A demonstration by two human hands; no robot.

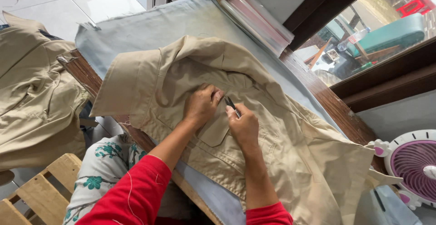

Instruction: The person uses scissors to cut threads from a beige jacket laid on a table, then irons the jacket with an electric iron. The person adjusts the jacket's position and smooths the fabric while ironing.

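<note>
A beige shirt (281, 138) with a collar and a flapped chest pocket (213, 133) lies spread on a table covered in pale blue cloth (150, 25). My left hand (200, 104) presses and pinches the fabric just above the pocket flap. My right hand (243, 124) rests beside it and grips a small dark thin tool (232, 105), its tip pointing at the fabric between the two hands. Both forearms come out of red sleeves.
A heap of beige garments (32, 93) lies at the left. A stack of clear plastic bags (261, 18) sits at the table's far edge by a window. A small pink and white fan (411, 163) stands at the right. A wooden pallet (41, 188) is at lower left.
</note>
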